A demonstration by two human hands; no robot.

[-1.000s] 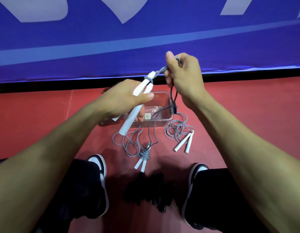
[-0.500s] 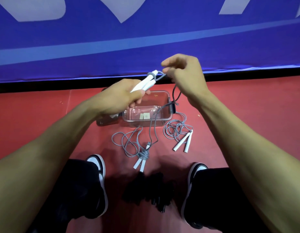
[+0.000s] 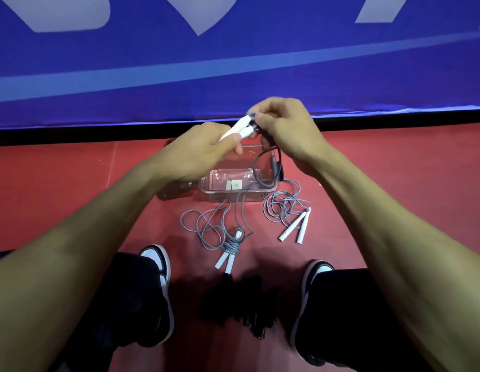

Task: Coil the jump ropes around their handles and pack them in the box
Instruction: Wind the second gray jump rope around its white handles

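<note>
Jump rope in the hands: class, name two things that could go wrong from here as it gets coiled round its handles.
1. The held rope's cord trails down through the clear box and on towards the half-wound rope on the floor; winding may drag or snag either.
2. The right hand works at the very tip of the white handles gripped by the left hand; loops could slip off.

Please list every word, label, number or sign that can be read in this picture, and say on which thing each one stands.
No text can be read.
Blue banner: large white shapes, cut off by the frame; no whole letter shows.
Clear box: two small pale stickers, too small and blurred to read.
White handles held in the left hand: no print visible.
</note>
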